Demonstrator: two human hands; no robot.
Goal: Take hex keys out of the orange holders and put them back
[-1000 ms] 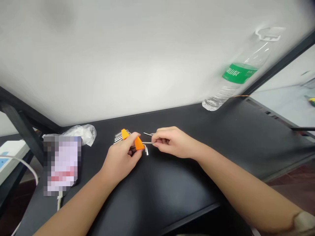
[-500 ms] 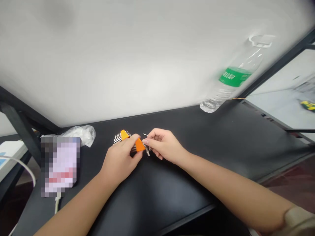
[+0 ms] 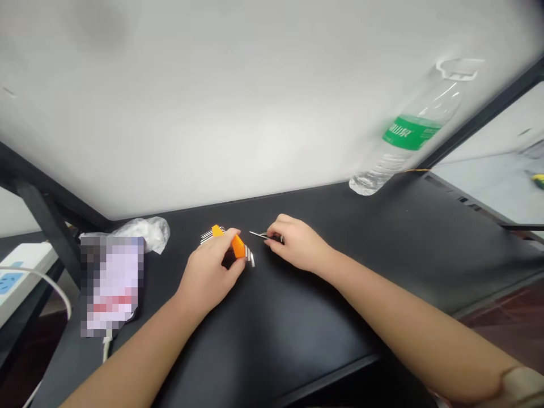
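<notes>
My left hand [image 3: 212, 262] is closed around an orange hex key holder [image 3: 238, 246] on the black tabletop. Several silver hex keys [image 3: 207, 234] stick out of the holder's far left side, and bent ends show at its right, near my thumb. To the right, apart from the holder, my right hand [image 3: 294, 242] pinches a thin metal hex key [image 3: 257, 234] whose straight end points left. The rest of that key is partly hidden by my fingers, so I cannot tell whether more than one is held.
A large clear bottle [image 3: 411, 133] with a green label stands at the back right by the white wall. At left lie a crumpled plastic bag [image 3: 153, 232], a blurred-out phone-like object [image 3: 114, 283] with a white cable, and a white power strip [image 3: 25, 272].
My right hand has drawn away to the right from the orange holder, carrying the hex key with it. My left hand keeps its grip on the holder. The view has shifted slightly.
</notes>
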